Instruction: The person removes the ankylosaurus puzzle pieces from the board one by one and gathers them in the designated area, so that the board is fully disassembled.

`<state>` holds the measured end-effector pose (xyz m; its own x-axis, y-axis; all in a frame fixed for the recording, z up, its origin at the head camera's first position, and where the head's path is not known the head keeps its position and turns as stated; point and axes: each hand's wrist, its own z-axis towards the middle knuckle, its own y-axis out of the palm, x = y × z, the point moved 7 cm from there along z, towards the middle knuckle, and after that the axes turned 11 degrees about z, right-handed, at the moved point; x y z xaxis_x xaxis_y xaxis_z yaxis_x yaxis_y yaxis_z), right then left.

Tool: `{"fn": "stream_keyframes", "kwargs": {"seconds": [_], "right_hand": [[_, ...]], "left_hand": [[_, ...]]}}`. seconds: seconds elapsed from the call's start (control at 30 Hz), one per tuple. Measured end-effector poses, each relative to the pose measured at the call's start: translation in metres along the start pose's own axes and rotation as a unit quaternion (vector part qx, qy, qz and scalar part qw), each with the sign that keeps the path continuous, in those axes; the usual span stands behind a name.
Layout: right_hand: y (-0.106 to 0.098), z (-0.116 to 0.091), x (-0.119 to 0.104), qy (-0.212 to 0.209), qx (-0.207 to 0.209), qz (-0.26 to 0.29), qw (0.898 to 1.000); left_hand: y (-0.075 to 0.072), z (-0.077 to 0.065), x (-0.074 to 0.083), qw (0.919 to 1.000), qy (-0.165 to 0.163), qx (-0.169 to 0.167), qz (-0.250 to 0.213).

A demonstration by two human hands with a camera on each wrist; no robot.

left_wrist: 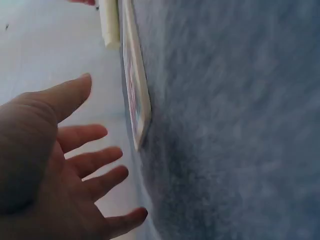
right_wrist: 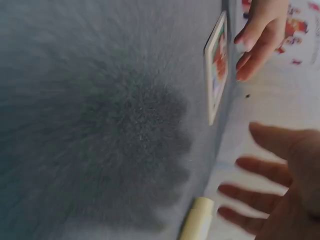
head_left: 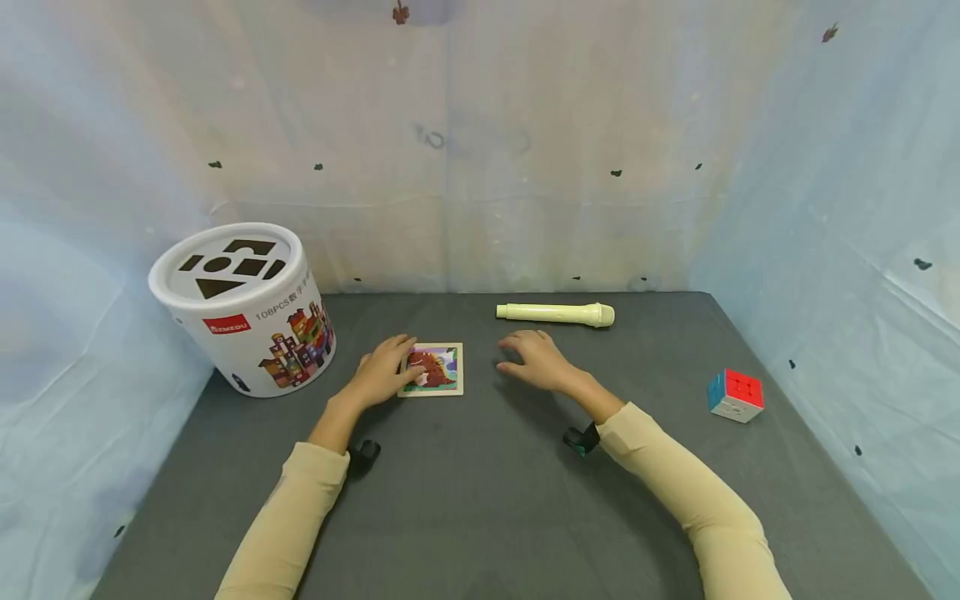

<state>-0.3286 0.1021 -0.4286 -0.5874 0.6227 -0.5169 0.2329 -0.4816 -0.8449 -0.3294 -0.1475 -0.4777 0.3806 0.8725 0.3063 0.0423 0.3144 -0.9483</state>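
One left hand (head_left: 381,372), fingers loose and empty, near a dinosaur picture board (head_left: 439,369), right hand (head_left: 542,362), likewise empty, across from it

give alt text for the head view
Left hand hovers at a square, pale-framed picture board, right hand near a pale yellow toy microphone; a white cylindrical tub stands left, a red, white and blue cube right.

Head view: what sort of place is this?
Probably a makeshift filming booth: pale sheets wall the back and sides of a grey table bearing a puzzle cube and a toy-block tub.
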Motion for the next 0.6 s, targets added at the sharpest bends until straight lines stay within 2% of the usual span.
{"fn": "stream_keyframes", "kwargs": {"seconds": [0.1,0.23,0.37,0.6], "right_hand": [[0.011,0.02,0.0,-0.034,-0.018,0.056,0.998],[0.027,0.046,-0.003,-0.028,-0.043,0.134,0.99],[0.042,0.065,-0.012,-0.029,-0.05,0.175,0.983],[0.068,0.088,-0.022,0.005,-0.068,0.197,0.978]], "left_hand": [[0.002,0.004,-0.009,0.9998,0.012,0.008,-0.016],[0.009,0.004,-0.018,0.9996,0.005,-0.02,-0.021],[0.015,0.002,-0.023,0.9982,-0.004,-0.051,-0.031],[0.023,-0.003,-0.032,0.9981,0.0,-0.055,-0.027]]}}
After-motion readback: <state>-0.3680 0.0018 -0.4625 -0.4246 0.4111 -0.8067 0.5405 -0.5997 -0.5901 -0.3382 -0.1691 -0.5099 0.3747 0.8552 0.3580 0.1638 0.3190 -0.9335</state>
